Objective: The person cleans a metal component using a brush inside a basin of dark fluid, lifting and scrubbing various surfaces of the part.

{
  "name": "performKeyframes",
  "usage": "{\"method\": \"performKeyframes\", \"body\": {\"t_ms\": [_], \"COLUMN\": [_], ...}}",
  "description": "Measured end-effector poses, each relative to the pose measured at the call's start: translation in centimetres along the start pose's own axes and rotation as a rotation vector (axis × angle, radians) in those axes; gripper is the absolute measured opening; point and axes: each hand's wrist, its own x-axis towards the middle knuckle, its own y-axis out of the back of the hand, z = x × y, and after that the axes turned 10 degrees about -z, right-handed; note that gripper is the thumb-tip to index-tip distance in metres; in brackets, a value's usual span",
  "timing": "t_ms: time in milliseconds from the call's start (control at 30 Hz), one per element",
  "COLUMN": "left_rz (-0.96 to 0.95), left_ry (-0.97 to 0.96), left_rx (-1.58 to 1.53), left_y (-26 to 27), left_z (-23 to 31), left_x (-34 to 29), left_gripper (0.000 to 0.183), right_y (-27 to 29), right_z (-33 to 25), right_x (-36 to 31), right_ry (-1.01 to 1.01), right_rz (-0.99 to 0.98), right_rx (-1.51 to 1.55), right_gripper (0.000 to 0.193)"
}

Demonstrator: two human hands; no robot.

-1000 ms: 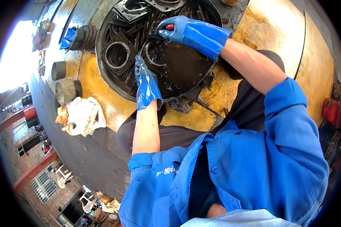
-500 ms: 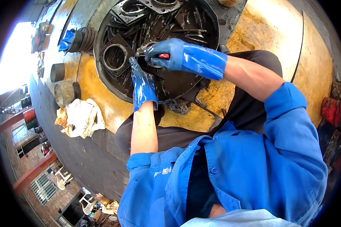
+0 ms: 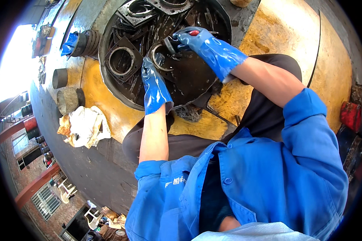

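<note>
The top edge crops the basin [image 3: 106, 82], and the right hand [image 3: 193, 39] mostly hides a red handle [image 3: 194, 33].

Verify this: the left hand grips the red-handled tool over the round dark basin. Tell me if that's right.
Wrong hand: in the head view, the right hand, not the left hand, grips the red-handled tool over the round dark basin.

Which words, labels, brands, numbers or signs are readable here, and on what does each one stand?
Blue jacket: small white lettering on the left chest; I do not quote printed text.
No other text can be made out, including on the left glove, right glove or round pan.
</note>
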Motion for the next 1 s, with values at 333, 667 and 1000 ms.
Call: {"method": "performKeyframes", "body": {"t_ms": [333, 667, 1000], "left_rz": [0.006, 0.07, 0.236], "left_ry": [0.006, -0.129, -0.105], "left_rx": [-0.043, -0.033, -0.501], "left_y": [-1.1, 3.1, 4.6], "left_z": [0.2, -2.9, -4.0], "left_x": [-0.7, 3.9, 5.0], "left_gripper": [0.051, 0.047, 0.052], "right_y": [-0.6, -1.5, -2.3], "right_z": [3.4, -0.3, -2.1], "right_x": [0.7, 0.0, -0.1], "right_ry": [0.167, 0.035, -0.258], "right_rz": [-0.116, -0.179, -0.276], "right_rx": [0.522, 0.486, 0.755], "right_gripper": [0.025, 0.025, 0.029]}}
